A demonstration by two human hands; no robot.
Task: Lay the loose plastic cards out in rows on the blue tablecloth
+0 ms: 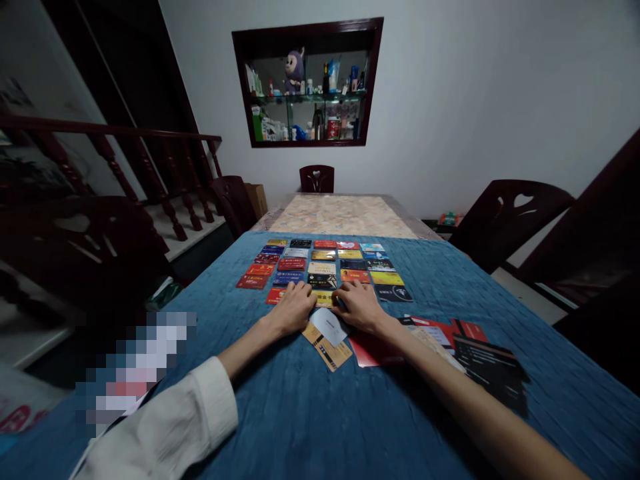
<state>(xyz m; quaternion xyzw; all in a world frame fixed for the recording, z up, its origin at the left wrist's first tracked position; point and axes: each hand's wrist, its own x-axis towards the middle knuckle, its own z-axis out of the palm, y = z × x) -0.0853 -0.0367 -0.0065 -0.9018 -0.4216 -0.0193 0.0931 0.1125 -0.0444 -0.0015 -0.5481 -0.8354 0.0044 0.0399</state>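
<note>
A yellow card [325,298] lies flat in the nearest row of a card grid, between my two hands. My left hand [295,307] is closed at its left edge, fingers curled down. At the right edge, my right hand [357,305] grips it with bent fingers; the fingertips are partly hidden. Just above it is a black card [323,281] with a diamond picture. A red card [275,296] sits left of my left hand, and a dark card [393,293] right of my right hand. Below my hands, a white rounded card [327,325] overlaps a tan card [327,350].
Under my right forearm lie a red folder-like piece [373,350], loose papers and black cards [493,367]. A blue cloth [290,413] covers the near table. Beyond it is a patterned tabletop [340,215]. Chairs [505,220] stand around, and a blurred item lies left.
</note>
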